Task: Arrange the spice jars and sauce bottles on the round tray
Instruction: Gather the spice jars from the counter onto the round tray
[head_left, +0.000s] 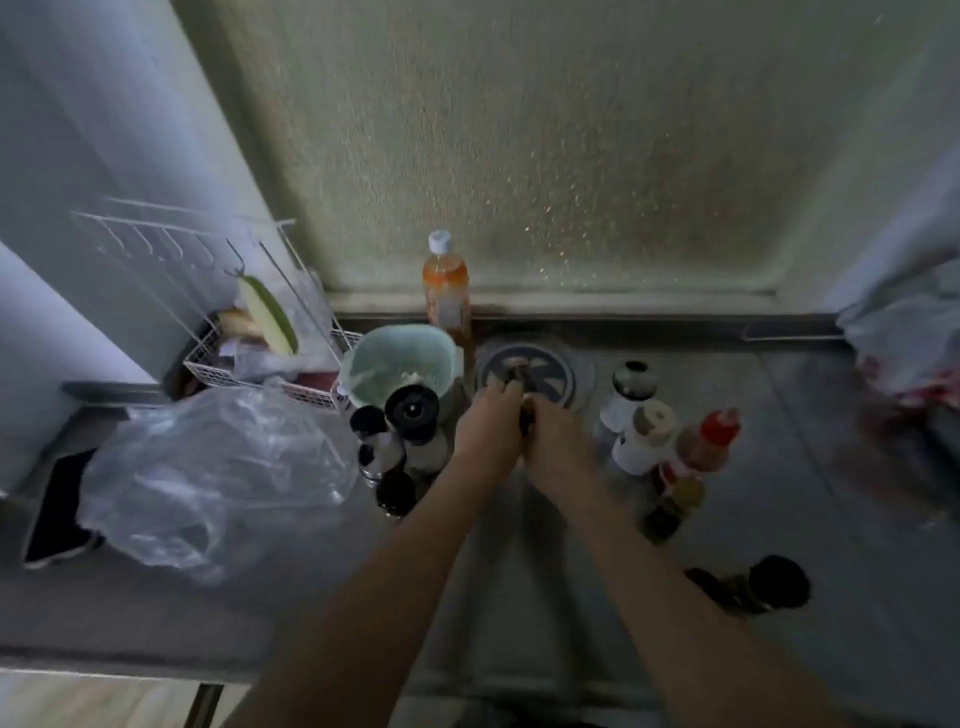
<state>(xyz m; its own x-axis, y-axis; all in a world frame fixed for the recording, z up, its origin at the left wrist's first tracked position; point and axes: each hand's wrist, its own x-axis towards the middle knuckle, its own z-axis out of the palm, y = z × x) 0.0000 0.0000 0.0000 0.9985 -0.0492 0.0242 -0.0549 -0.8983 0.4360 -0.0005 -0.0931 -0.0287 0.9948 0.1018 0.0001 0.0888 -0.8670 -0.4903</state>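
Both my hands meet near the middle of the counter, just in front of the round grey tray (563, 376). My left hand (488, 426) and my right hand (556, 441) are closed together around a small dark bottle (525, 423), mostly hidden by the fingers. Dark-capped jars (413, 410) cluster to the left of my hands. To the right stand white bottles (644, 439), a red-capped sauce bottle (709, 441) and small spice jars (675, 506). A dark jar (753, 587) lies on its side at the front right.
An orange liquid bottle (447, 286) stands at the back wall. A pale green strainer bowl (400, 364), a white wire rack (260, 358), a crumpled clear plastic bag (218, 478) and a black phone (57, 509) fill the left. A bag (909, 338) sits far right.
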